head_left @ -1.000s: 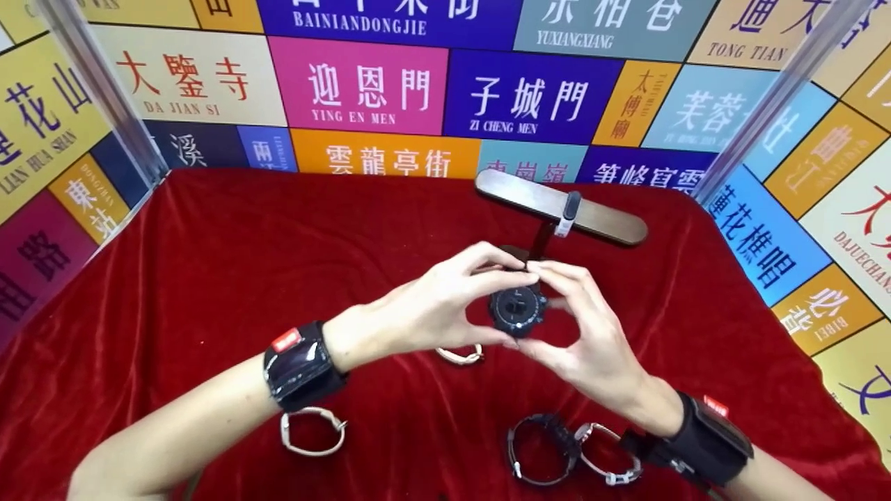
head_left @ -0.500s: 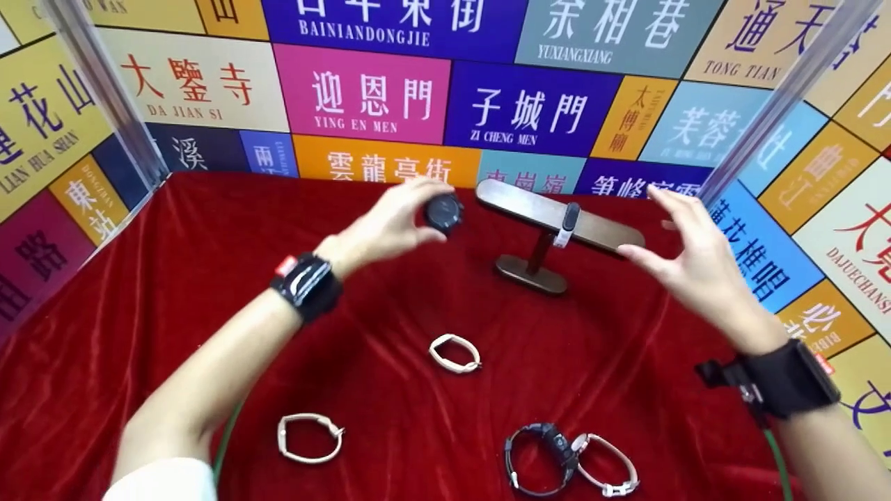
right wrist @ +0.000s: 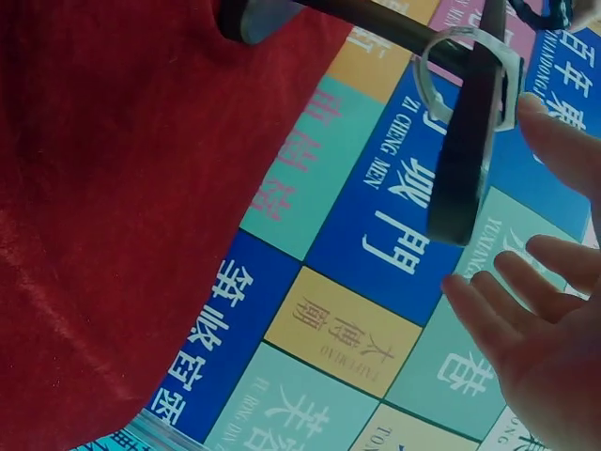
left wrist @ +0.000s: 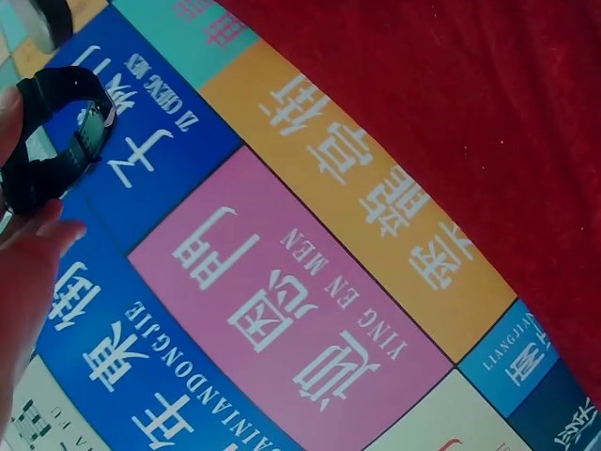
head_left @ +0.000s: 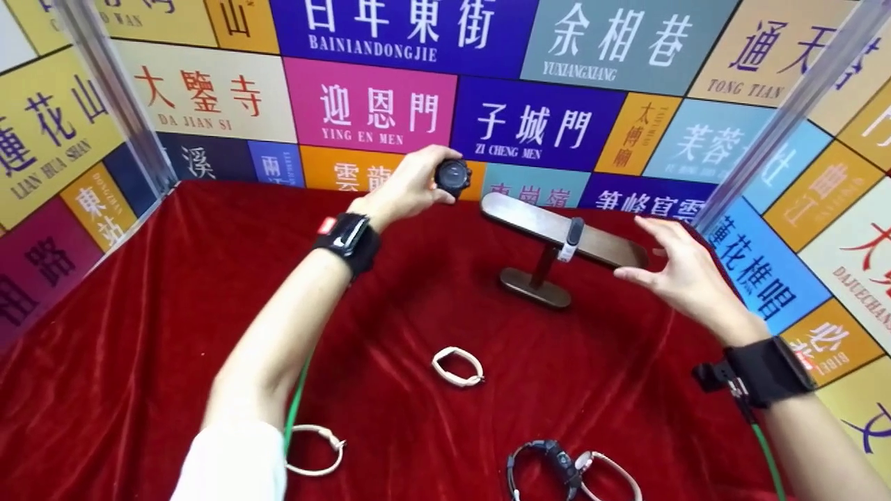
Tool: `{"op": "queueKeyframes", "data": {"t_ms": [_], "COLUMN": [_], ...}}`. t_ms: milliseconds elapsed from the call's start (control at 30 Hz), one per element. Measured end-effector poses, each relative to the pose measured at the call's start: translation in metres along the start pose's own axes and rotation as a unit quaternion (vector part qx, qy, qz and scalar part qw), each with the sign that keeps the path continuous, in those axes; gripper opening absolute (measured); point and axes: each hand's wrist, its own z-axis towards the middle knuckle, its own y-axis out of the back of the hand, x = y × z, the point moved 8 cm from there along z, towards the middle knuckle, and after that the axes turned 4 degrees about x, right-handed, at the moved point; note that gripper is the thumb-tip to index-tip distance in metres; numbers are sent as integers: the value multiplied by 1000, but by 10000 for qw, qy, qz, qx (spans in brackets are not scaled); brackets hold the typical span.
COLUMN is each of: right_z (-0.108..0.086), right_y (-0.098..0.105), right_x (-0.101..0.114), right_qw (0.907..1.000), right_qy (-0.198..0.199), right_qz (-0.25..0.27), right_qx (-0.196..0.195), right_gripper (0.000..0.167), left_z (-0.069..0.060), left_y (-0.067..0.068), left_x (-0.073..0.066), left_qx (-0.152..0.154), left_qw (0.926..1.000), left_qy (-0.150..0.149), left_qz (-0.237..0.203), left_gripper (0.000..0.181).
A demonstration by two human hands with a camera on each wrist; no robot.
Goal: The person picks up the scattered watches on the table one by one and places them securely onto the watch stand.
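While the left hand [head_left: 412, 184] pinches a black watch [head_left: 453, 178], the right hand [head_left: 686, 275] hangs spread, seemingly just beside the stand [head_left: 532, 215].

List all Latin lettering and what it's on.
"BAINIANDONGJIE": upper blue panel
"YING EN MEN": pink panel
"ZI CHENG MEN": lower blue panel
"DA JIAN SI": cream panel
"YUXIANGXIANG": grey panel
"TONG TIAN": tan panel
"LIAN HUA SHAN": yellow panel
"DONGZHAN": left orange panel
"TAIFUMIAO": right orange panel
Too small, blurred or cut off: other panels, held watch.
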Motion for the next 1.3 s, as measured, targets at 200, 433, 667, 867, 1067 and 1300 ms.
{"op": "queueKeyframes", "data": {"t_ms": [200,433,667,867,1067,1300], "right_z": [4,3,3,1,2,3], "right_y": [-11,-10,-9,-12,-11,-12], "right_x": [-3,1,2,2,4,4], "right_qw": [9990,9982,9980,9979,9974,9972], "right_qy": [95,388,435,455,524,502], "right_qz": [-353,-442,-440,-435,-451,-494], "right_qx": [274,-149,-155,-170,-221,-262], "right_gripper": [81,64,63,63,62,63], "left_z": [12,23,31,32,31,30], "left_y": [-18,-38,-48,-62,-70,-71], "left_x": [10,4,-6,-11,-16,-21], "left_qx": [357,577,742,1161,1356,1435], "left_qw": [9989,9980,9971,9927,9903,9894], "left_qy": [307,228,174,150,207,170], "left_qz": [-25,-110,31,-294,-214,-104], "left_gripper": [60,57,57,55,55,55]}}
